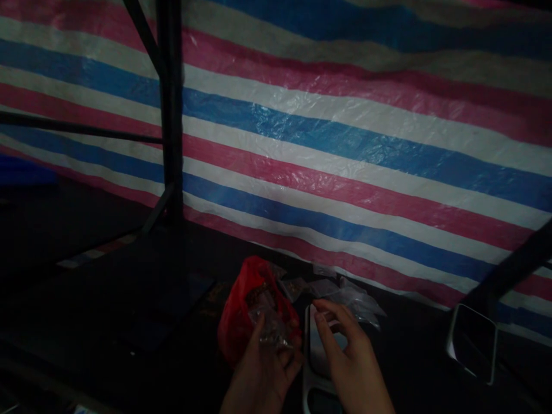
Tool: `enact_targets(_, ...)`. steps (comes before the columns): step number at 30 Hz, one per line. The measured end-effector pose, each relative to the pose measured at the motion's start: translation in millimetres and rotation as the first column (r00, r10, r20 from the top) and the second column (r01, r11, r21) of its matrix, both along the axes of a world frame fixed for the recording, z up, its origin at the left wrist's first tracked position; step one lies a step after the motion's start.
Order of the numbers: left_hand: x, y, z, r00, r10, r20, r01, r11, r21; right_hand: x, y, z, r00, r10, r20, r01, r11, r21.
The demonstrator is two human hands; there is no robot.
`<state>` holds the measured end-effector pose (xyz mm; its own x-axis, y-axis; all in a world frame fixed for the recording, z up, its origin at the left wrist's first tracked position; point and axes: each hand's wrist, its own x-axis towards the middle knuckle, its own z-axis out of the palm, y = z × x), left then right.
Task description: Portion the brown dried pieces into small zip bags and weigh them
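My left hand [269, 371] is closed on a small clear plastic bag [273, 330] with small shiny pieces in it; the pieces are too dim to name. Just behind it stands a red plastic bag [235, 322], its mouth open toward the right. My right hand [347, 348] is bent over a flat, pale-rimmed device [307, 356], which has a light plate and a dark window at its near end. Thumb and forefinger come together near the device's far edge. Whatever may be between those fingertips is too dark to see.
Several clear plastic bags [353, 296] lie behind my hands, along a striped plastic sheet [323, 155]. On the right, a silver-framed dark rectangular object [472, 345] leans near a dark bar. A dark metal post [171, 115] rises at left from the black tabletop [172, 322].
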<state>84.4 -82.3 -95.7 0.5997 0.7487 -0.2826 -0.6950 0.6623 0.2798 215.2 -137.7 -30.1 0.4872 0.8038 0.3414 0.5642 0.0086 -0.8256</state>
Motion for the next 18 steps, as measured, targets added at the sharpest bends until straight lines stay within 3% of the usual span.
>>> enact_targets(6,-10,-1,10.4,0.993,-0.027,-0.116,0.021,0.998,-0.055,2,-2,0,1.0,0.01,0.002,-0.01,1.0,-0.028)
enact_targets(13,-24,-8,33.8,0.99,-0.031,-0.138,0.021,0.997,-0.078,3,-1,-2,1.0,0.01,0.005,-0.01,1.0,-0.008)
enact_targets(18,-24,-9,41.3,0.974,-0.036,-0.222,0.036,0.999,-0.002,3,-1,-1,1.0,-0.014,0.023,0.014,1.0,0.002)
